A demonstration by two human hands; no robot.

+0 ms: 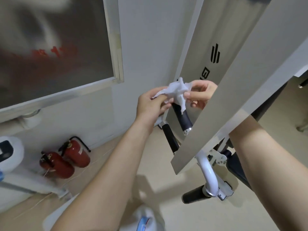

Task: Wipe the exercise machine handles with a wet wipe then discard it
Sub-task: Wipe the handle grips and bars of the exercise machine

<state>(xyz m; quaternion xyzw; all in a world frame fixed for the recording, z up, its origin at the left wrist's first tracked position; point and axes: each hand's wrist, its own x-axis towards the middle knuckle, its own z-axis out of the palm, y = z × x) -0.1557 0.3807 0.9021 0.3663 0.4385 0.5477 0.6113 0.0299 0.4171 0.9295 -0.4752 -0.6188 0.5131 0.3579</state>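
Note:
A crumpled white wet wipe is stretched between both hands in front of the white exercise machine. My left hand pinches its left edge and my right hand pinches its right side; the right wrist is hidden behind a slanted grey frame bar. A tail of the wipe hangs onto the top of a dark padded handle. A second black handle stands just left of it, and a third black grip juts out lower right on a white curved tube.
Two red fire extinguishers lie on the beige floor by the wall at left. A white appliance sits at the far left edge. A framed dark panel hangs on the wall. A white-and-blue pack shows at the bottom.

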